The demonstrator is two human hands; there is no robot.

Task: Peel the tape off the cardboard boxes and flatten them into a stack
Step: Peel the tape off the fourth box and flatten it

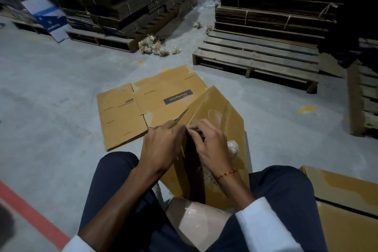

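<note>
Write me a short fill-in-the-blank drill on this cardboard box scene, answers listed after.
1. The upright brown cardboard box rests between the person's ____.
2. The flattened brown cardboard box on the grey floor is printed with the word ____.
3. The left hand and right hand both work at the box's top ____.

Answers: knees; Crompton; edge

My box (216, 112) tan brown, same as flat box (147, 104) with its dark grey label, white lettering. Floor (61, 92) pale grey, red stripe (30, 213), yellow marks. Trousers (110, 180) navy, cuffs white, wrist thread (227, 173) red-yellow
</note>
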